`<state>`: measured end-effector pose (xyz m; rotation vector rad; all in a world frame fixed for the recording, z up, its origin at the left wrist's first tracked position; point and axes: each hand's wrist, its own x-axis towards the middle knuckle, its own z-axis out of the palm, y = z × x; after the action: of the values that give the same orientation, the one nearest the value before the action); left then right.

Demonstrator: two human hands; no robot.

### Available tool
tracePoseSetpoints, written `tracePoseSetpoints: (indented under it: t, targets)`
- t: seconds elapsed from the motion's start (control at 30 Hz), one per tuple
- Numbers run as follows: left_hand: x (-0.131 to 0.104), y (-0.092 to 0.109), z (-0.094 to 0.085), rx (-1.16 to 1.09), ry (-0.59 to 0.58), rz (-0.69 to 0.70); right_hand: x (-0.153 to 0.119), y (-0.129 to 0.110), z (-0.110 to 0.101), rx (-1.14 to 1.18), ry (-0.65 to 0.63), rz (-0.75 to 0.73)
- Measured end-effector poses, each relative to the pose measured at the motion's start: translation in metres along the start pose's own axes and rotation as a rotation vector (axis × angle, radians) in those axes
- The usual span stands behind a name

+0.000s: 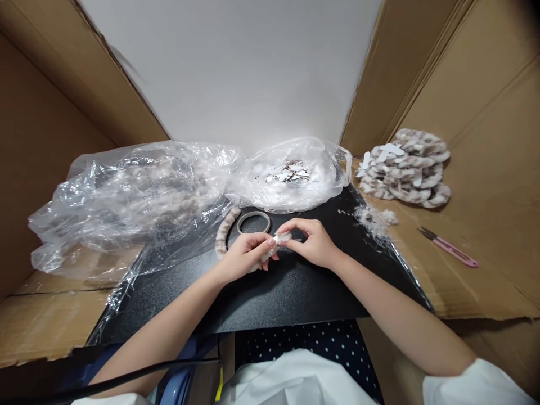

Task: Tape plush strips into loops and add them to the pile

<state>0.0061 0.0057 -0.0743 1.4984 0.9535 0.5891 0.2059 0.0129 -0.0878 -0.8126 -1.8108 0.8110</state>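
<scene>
A fluffy strip [282, 238], pale and furry, is between my two hands above the black table surface [270, 298]. My left hand [247, 256] is closed on its lower part, thumb on top. The fingertips of my right hand [311, 241] pinch its upper right end. Much of the strip is hidden by my fingers. Just behind my left hand lies a curved brown-and-white furry band [224, 232]. Beside it is a roll of tape [253, 215], lying flat.
A large clear bag [139, 197] of furry pieces lies at left. An open bag [270, 197] holds small white and metal parts. At right are a pile of furry loops [407, 169] with white tags, loose fluff [375, 218] and pink-handled snips [453, 250]. Cardboard walls stand on both sides.
</scene>
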Motion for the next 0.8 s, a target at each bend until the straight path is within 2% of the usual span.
tracePoseSetpoints:
  t: [0.2, 0.37, 0.43, 0.57, 0.8]
  targets:
    - [0.000, 0.000, 0.003, 0.166, 0.036, 0.066, 0.001, 0.001, 0.002, -0.067, -0.041, 0.014]
    - [0.000, -0.001, 0.006, 0.393, 0.013, 0.115, 0.000, 0.001, 0.005, -0.081, -0.072, 0.119]
    - [0.001, -0.002, 0.007, 0.506, 0.050, 0.162, 0.000, 0.001, 0.007, -0.063, -0.079, 0.177]
    - [0.002, -0.003, 0.008, 0.692, 0.140, 0.248, 0.000, 0.000, 0.012, 0.084, -0.062, 0.347]
    - [0.003, -0.007, 0.005, 0.820, 0.160, 0.297, 0.001, 0.008, 0.015, 0.330, -0.042, 0.578]
